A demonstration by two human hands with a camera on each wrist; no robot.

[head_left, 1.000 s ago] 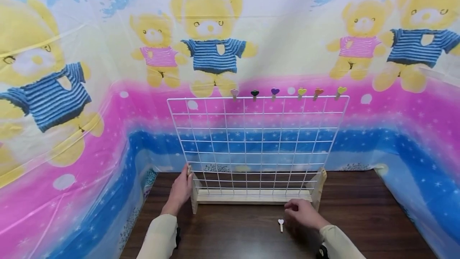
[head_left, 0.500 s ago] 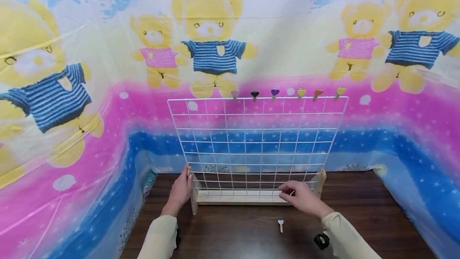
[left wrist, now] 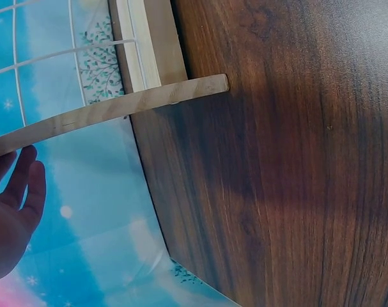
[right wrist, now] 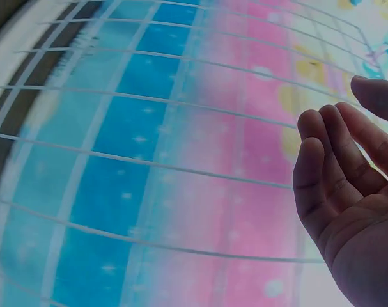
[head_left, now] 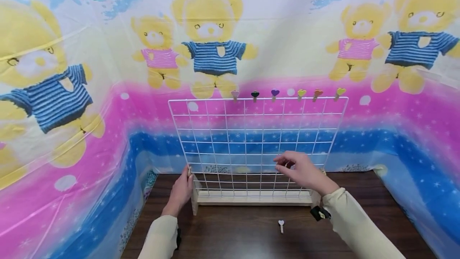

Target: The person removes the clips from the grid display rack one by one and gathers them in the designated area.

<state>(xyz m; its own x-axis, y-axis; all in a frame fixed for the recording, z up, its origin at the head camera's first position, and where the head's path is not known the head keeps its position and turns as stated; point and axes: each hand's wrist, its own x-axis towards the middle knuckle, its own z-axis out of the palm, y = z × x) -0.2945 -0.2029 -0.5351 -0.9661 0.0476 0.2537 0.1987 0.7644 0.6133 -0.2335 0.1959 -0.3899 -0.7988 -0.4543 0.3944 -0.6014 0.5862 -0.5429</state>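
A white wire grid point(head_left: 251, 142) stands upright in a wooden stand point(head_left: 251, 200) on the table. Along its top wire sit several heart-shaped clothespins: pale pink point(head_left: 235, 94), dark green point(head_left: 255, 95), purple point(head_left: 274, 94), orange point(head_left: 318, 94), plus two yellow ones. My left hand point(head_left: 180, 190) holds the stand's left upright point(left wrist: 110, 110); in the left wrist view its fingertips point(left wrist: 29, 155) meet the outer face. My right hand point(head_left: 302, 171) is raised before the grid's lower right, fingers loosely bent, thumb point(right wrist: 376, 96) apart from them, nothing visible between. One white heart clothespin point(head_left: 281, 226) lies on the table.
The dark wood-grain table point(head_left: 233, 235) extends in front of the stand and to both sides. A printed cloth point(head_left: 294, 47) with bears hangs behind the grid and along the sides. Dark bands point(head_left: 320, 213) sit at the wrists, over pale sleeves.
My right hand has risen from beside the white clothespin on the table to in front of the grid. The left hand keeps its place on the stand.
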